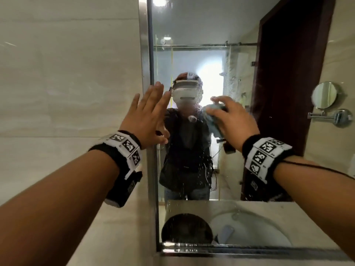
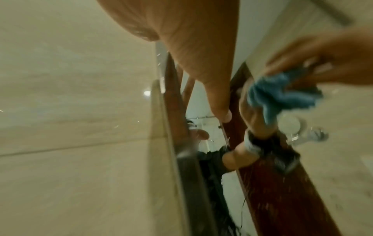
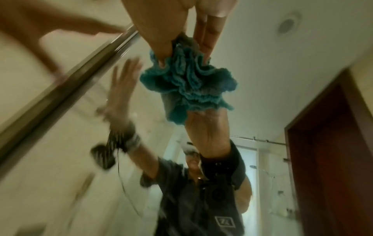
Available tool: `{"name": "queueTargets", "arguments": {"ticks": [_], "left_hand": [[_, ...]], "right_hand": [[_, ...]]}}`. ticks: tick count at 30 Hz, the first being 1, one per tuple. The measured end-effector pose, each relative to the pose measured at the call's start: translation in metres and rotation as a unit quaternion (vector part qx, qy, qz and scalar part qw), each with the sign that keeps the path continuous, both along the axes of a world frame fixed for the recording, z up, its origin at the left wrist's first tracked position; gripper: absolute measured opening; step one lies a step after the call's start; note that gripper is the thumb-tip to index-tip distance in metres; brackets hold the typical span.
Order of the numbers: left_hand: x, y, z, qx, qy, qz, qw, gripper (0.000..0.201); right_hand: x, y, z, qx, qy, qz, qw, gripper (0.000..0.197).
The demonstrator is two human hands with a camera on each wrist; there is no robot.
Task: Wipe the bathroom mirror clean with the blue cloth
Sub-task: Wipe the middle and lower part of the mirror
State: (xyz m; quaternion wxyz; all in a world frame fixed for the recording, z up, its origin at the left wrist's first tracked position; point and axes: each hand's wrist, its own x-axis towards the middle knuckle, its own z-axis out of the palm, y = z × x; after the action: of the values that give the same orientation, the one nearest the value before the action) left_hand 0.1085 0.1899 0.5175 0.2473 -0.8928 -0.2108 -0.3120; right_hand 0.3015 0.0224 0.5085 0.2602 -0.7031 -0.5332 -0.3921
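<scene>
Item: blue cloth point(image 1: 213, 120), bunched, gripped in my right hand point(image 1: 230, 120); my right fingers point(image 3: 207, 39) are curled round its folds, and the wad sits beyond my fingertips, between them and the glass.

Item: bathroom mirror point(image 1: 201, 45), upright, long axis vertical, steel-framed edge point(image 1: 148, 169) at its left. The cloth is up at the glass about mid-height, well right of that edge; contact looks likely, though I cannot confirm it.

Item: my left hand point(image 1: 148, 116), fingers straight and spread, holding nothing, raised at the mirror's left edge.

Item: droplets and streaks point(image 1: 194, 169) on the mirror, mostly below the cloth. Judgement: the right hand does the wiping; the next stroke should run downward.
</scene>
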Motion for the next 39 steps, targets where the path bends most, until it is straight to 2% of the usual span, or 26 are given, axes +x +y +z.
{"name": "queueTargets", "arguments": {"ticks": [2, 4, 5, 8, 10, 13, 16, 18, 22, 24, 26, 28, 29, 31, 32, 34, 36, 38, 39], "left_hand": [[-0.010, 0.008, -0.015, -0.014, 0.021, -0.002, 1.000, 0.129], [-0.008, 0.013, -0.023, -0.026, 0.025, -0.001, 0.999, 0.130], [-0.004, 0.013, -0.026, -0.029, 0.022, 0.000, 0.999, 0.131], [0.012, 0.013, -0.032, -0.026, 0.004, 0.016, 1.000, 0.133], [0.018, 0.012, -0.035, -0.019, 0.001, 0.035, 0.999, 0.135], [0.020, 0.015, -0.036, -0.014, 0.001, 0.034, 0.999, 0.137], [0.020, 0.017, -0.037, -0.016, -0.004, 0.031, 0.999, 0.137], [0.020, 0.017, -0.037, -0.007, -0.003, 0.040, 0.999, 0.137], [0.017, 0.018, -0.036, 0.005, -0.003, 0.040, 0.999, 0.135], [0.010, 0.017, -0.035, -0.003, -0.005, 0.020, 1.000, 0.130], [0.005, 0.013, -0.035, 0.019, 0.010, 0.004, 1.000, 0.126], [0.005, 0.006, -0.037, 0.046, 0.047, -0.006, 0.998, 0.125], [0.007, 0.004, -0.039, 0.044, 0.063, -0.001, 0.997, 0.126], [0.014, 0.005, -0.044, 0.034, 0.073, 0.025, 0.996, 0.129], [0.016, 0.007, -0.047, 0.041, 0.069, 0.042, 0.996, 0.131], [0.019, 0.011, -0.051, 0.056, 0.060, 0.059, 0.995, 0.133], [0.020, 0.013, -0.052, 0.056, 0.057, 0.054, 0.995, 0.134], [0.019, 0.012, -0.051, 0.057, 0.063, 0.050, 0.995, 0.134], [0.018, 0.012, -0.051, 0.057, 0.062, 0.049, 0.995, 0.133]], "right_hand": [[-0.009, 0.015, 0.013, 0.073, 0.007, -0.008, 0.997, 0.033], [-0.021, 0.030, 0.007, 0.104, -0.007, -0.017, 0.994, 0.035], [-0.029, 0.035, -0.004, 0.091, -0.021, -0.012, 0.996, 0.037], [-0.044, 0.044, -0.049, -0.015, -0.140, 0.025, 0.990, 0.040], [-0.044, 0.041, -0.054, -0.068, -0.180, 0.027, 0.981, 0.045], [-0.046, 0.042, -0.015, -0.070, -0.138, -0.006, 0.988, 0.043], [-0.051, 0.055, 0.035, 0.087, -0.047, 0.003, 0.995, 0.028], [-0.058, 0.067, 0.038, 0.127, -0.029, 0.014, 0.991, 0.029], [-0.058, 0.074, -0.028, 0.018, -0.147, 0.026, 0.989, 0.046], [-0.042, 0.064, -0.058, -0.045, -0.185, 0.047, 0.981, 0.045], [-0.032, 0.055, -0.060, -0.088, -0.215, 0.079, 0.969, 0.038], [-0.031, 0.048, -0.043, -0.089, -0.237, 0.070, 0.965, 0.034], [-0.031, 0.047, -0.030, -0.064, -0.217, 0.059, 0.972, 0.034], [-0.039, 0.047, 0.002, 0.022, -0.117, 0.031, 0.992, 0.035], [-0.041, 0.050, 0.014, 0.062, -0.070, 0.022, 0.995, 0.036], [-0.045, 0.058, 0.020, 0.118, -0.033, 0.011, 0.992, 0.038], [-0.051, 0.060, 0.002, 0.122, -0.054, -0.018, 0.991, 0.042], [-0.040, 0.070, -0.041, 0.069, -0.134, -0.009, 0.988, 0.047], [-0.034, 0.076, -0.060, 0.025, -0.202, 0.028, 0.979, 0.047]]}}
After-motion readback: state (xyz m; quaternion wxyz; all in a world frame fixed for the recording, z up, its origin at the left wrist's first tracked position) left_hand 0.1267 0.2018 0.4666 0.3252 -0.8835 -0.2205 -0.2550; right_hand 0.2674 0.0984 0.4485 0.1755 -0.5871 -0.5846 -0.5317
